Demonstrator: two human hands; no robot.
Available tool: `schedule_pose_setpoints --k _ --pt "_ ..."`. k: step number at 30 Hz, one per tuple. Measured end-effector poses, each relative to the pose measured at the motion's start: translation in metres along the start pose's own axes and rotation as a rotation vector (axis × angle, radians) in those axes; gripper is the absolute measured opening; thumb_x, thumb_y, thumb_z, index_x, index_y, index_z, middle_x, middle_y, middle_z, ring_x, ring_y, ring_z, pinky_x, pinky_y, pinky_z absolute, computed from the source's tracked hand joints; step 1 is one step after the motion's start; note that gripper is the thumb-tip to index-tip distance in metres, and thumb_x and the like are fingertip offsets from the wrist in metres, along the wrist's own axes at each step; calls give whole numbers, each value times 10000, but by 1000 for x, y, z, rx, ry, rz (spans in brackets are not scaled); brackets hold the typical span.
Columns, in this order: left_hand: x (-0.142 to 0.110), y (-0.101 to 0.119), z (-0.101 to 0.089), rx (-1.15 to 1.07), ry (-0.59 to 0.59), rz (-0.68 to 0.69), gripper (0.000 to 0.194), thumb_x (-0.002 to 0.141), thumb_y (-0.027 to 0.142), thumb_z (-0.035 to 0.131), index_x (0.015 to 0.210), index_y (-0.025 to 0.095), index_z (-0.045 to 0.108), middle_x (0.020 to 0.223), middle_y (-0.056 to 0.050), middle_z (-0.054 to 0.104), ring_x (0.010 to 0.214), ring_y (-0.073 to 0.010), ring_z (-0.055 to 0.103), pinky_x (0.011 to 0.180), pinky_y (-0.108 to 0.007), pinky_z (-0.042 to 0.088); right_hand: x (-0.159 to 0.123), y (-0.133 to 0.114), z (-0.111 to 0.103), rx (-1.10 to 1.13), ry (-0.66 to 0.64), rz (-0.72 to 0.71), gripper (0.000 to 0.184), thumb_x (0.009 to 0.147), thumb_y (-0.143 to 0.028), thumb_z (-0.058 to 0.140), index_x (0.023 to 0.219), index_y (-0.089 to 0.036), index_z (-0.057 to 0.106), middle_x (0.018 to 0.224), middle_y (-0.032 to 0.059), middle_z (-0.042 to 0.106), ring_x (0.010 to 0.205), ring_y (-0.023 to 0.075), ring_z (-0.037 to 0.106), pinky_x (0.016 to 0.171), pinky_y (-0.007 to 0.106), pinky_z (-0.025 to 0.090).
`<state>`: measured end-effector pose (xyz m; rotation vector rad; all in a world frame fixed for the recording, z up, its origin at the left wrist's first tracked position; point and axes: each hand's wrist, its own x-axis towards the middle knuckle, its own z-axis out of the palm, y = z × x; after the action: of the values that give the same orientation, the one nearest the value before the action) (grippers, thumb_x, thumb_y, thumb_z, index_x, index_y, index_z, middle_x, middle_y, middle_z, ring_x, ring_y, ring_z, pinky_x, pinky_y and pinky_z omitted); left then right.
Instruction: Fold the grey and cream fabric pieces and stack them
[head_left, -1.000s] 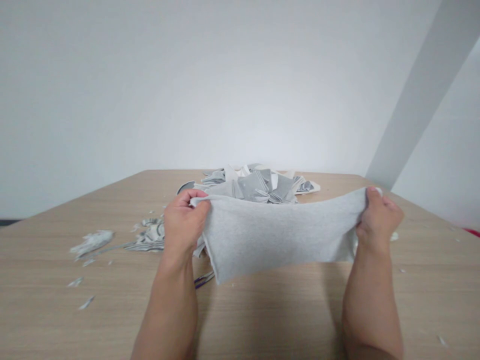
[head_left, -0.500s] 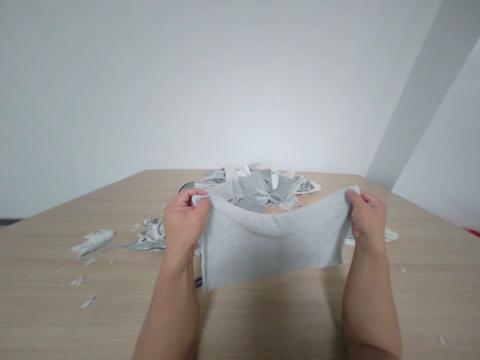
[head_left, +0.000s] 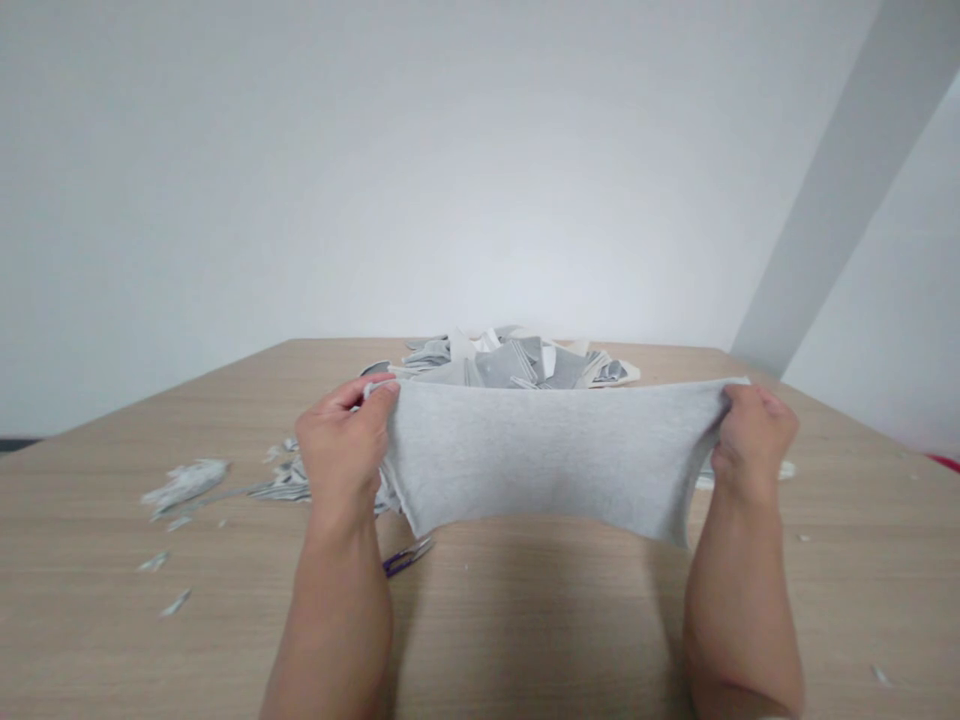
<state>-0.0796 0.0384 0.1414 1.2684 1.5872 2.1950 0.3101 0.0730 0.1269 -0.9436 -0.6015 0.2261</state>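
A light grey piece of knit cloth (head_left: pixel 547 455) is stretched flat between my two hands above the wooden table (head_left: pixel 525 620). My left hand (head_left: pixel 341 450) pinches its upper left corner with closed fingers. My right hand (head_left: pixel 750 435) grips its upper right corner the same way. The cloth's top edge is pulled nearly straight and its lower edge hangs free, clear of the table. Behind the cloth lies a pile of cut grey and white fabric pieces (head_left: pixel 517 362).
Striped and white fabric scraps (head_left: pixel 225 480) are scattered on the table to the left. A purple-handled object (head_left: pixel 405 557), partly hidden, lies under the cloth near my left wrist. A white scrap (head_left: pixel 784 470) sits by my right hand. A plain wall rises behind the table.
My hands moved apart, the left one leftwards and the right one outward, pulling the sagging cloth taut so its top edge now runs straight.
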Motion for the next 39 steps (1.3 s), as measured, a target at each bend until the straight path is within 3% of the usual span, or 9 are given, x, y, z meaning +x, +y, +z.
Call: schedule_pose_setpoints --k 4,12,17,20,26,29,39 --pt "0 1 0 2 -6 8 253 694 319 645 877 158 712 671 6 596 564 -105 480 490 -206 351 -2 -1 0 -15 -14 -31 168 643 -106 505 505 -166 429 477 -85 281 441 53 249 386 184 178" --pt "0 -3 0 31 -85 0 286 699 352 628 895 157 701 591 29 526 490 -86 408 435 -191 281 -1 1 -1 -79 -47 9 77 623 -118 486 584 -143 548 474 -77 351 439 63 295 383 187 178" --pt "0 -1 0 57 -118 0 296 684 360 633 886 155 702 561 35 508 452 -81 376 413 -193 248 -1 1 -2 -70 -51 6 170 623 -111 508 497 -177 415 463 -85 241 424 58 231 365 204 150" --pt "-1 1 1 42 -124 -7 300 690 354 630 908 160 701 538 45 478 432 -70 334 404 -190 229 -2 0 -2 -60 -58 30 204 646 -138 541 499 -181 406 465 -86 250 423 58 247 364 202 182" --pt "-1 1 2 36 -92 9 275 718 346 609 898 160 702 617 28 551 489 -79 401 451 -185 306 -3 -1 1 -42 -73 80 166 667 -245 621 566 -157 524 479 -77 395 449 73 358 393 199 285" --pt "0 -1 2 69 -53 30 280 730 361 598 894 160 704 651 17 574 521 -92 438 475 -193 334 -2 1 1 -51 -87 75 202 684 -294 626 574 -155 529 470 -79 395 438 72 350 389 199 283" --pt "0 -1 3 55 -28 57 264 743 329 573 915 165 689 655 19 579 519 -96 451 482 -201 354 -4 -3 -1 -51 -73 47 117 675 -219 597 597 -148 546 491 -75 402 458 71 349 402 199 275"
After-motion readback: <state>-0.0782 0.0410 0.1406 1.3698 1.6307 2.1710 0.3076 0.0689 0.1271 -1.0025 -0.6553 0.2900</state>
